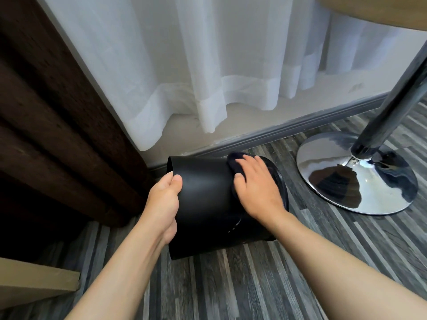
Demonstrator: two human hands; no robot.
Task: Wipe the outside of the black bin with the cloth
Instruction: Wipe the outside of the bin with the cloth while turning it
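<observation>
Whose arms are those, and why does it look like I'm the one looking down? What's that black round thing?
The camera sits on a person's head, so you see their own two arms from above. The black round thing is a bin, tipped on its side on the striped floor. The left hand grips its edge. The right hand presses a dark cloth on its outside to wipe it. Behind are a white curtain and a shiny stand.
</observation>
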